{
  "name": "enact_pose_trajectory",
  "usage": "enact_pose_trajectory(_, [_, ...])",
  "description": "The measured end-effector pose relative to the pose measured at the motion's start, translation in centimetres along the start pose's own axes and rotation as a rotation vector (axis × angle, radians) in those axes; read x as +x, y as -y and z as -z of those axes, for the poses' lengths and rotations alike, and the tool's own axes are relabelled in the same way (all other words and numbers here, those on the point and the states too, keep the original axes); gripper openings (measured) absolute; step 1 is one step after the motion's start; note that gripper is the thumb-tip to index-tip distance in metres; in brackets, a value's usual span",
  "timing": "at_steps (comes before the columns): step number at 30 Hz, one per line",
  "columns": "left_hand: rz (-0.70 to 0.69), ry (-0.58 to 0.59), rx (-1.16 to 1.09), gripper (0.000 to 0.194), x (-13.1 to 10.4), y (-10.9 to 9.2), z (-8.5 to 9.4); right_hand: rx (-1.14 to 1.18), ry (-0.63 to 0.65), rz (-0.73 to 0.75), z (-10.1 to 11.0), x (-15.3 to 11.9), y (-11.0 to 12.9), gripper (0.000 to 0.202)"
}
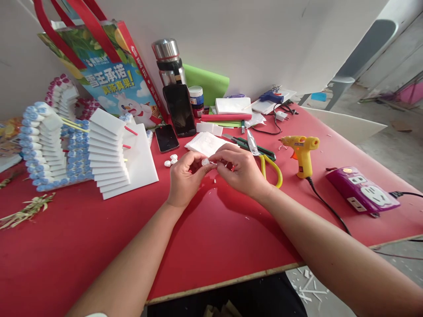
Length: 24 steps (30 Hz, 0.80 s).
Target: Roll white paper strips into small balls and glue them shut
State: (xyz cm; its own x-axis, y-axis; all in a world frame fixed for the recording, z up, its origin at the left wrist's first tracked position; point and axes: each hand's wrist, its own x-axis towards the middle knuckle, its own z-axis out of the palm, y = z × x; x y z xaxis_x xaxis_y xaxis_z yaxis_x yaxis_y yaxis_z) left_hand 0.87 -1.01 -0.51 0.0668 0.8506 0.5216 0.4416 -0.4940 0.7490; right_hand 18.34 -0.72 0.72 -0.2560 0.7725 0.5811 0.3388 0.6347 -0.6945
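Over the middle of the red table, a small white rolled paper rosette [205, 162] sits pinched in the fingers of my left hand [185, 178]. My right hand [243, 169] is closed at the rosette's right edge, its thumb and fingertips pinching a thin white end. Several similar white rosettes [171, 161] lie just left of my left hand. Behind my hands is a stack of thin white sheets [203, 143], partly hidden by my right hand. Scissors with yellow handles [277, 169] lie right beside my right hand, near a green cutter knife [269, 152].
At left stand white stepped foam panels [109, 154] and a blue-and-white structure [36, 145]. Two phones [167, 138], a steel flask [167, 57] and a printed bag [112, 79] are behind. A yellow glue gun [300, 152] and purple power strip [363, 191] with cords occupy the right.
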Motion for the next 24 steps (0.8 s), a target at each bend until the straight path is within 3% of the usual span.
enact_pose_trajectory(11, [0.027, 0.011, -0.044, 0.023, 0.0, 0.1, -0.1, -0.023, 0.033, 0.000, 0.1, 0.0, -0.1, 0.025])
enact_pose_trajectory(16, [0.173, 0.005, -0.226, 0.025, 0.3, 0.2, -0.3, -0.045, -0.061, 0.035, 1.1, 0.3, 0.1, 0.025])
enact_pose_trajectory(20, [0.334, 0.079, -0.574, 0.024, 0.4, 0.5, -0.4, 0.158, -0.193, -0.168, 1.7, 0.6, 0.1, 0.012])
enact_pose_trajectory(22, [0.364, 0.115, -0.683, 0.024, 0.4, 0.5, -0.4, 0.329, -0.185, -0.299, 1.6, 0.8, -0.1, 0.006])
enact_pose_trajectory(24, [0.382, 0.145, -0.730, 0.024, 0.4, 0.4, -0.4, 0.468, -0.156, -0.387, 1.4, 0.8, -0.3, 0.016])
